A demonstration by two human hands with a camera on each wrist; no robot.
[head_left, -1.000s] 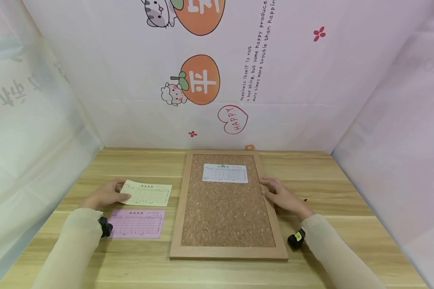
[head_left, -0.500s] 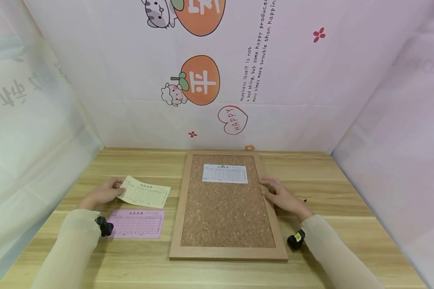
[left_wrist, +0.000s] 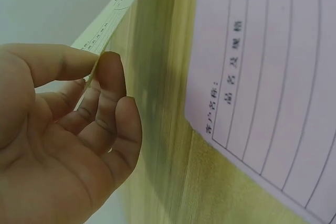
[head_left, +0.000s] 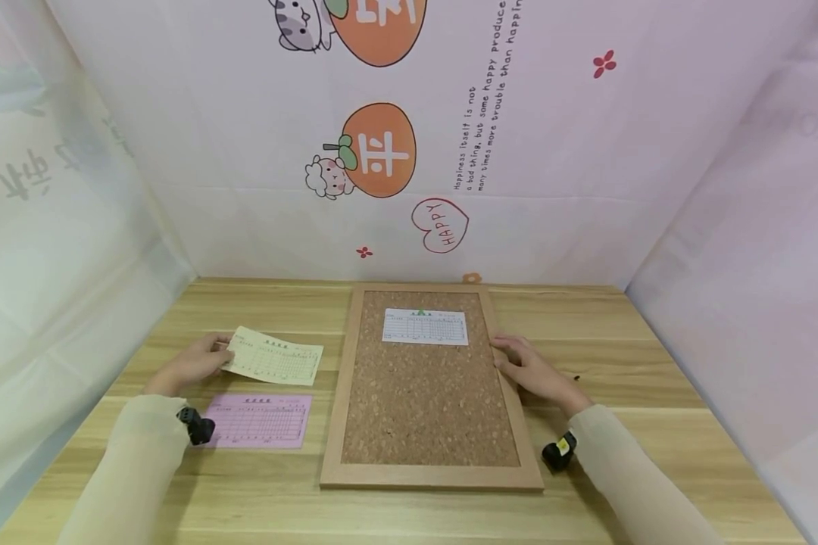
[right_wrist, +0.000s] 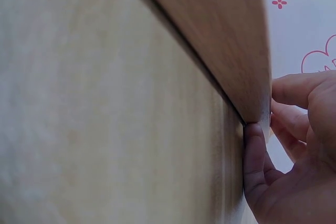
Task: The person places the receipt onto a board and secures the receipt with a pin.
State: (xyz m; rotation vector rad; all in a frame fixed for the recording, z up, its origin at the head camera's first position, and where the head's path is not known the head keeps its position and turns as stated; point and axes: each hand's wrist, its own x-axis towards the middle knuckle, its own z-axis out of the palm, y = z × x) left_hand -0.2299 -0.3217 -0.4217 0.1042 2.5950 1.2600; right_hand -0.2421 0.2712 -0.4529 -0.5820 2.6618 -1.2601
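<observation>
My left hand (head_left: 198, 362) pinches the left end of a pale yellow printed form slip (head_left: 276, 357) between thumb and fingers. In the left wrist view that slip (left_wrist: 116, 15) stands off the table. Nearer me lies a pink form slip (head_left: 259, 421), flat on the wood. A framed corkboard (head_left: 426, 409) lies in the middle. On its upper part a white form slip (head_left: 425, 327) is held at the top by a small green pin (head_left: 420, 312). My right hand (head_left: 528, 369) rests its fingers and thumb against the board's right edge; the right wrist view shows them touching the frame (right_wrist: 231, 40).
The wooden table (head_left: 429, 518) ends at a printed cloth backdrop (head_left: 545, 166), with cloth at both sides. A small dark object (head_left: 576, 378) lies right of my right hand. Black cameras (head_left: 198, 428) are strapped to both wrists.
My left hand has drawn back slightly to the left and away from me. The yellow slip has come up at its left end and tilted. My right hand has stayed at the board.
</observation>
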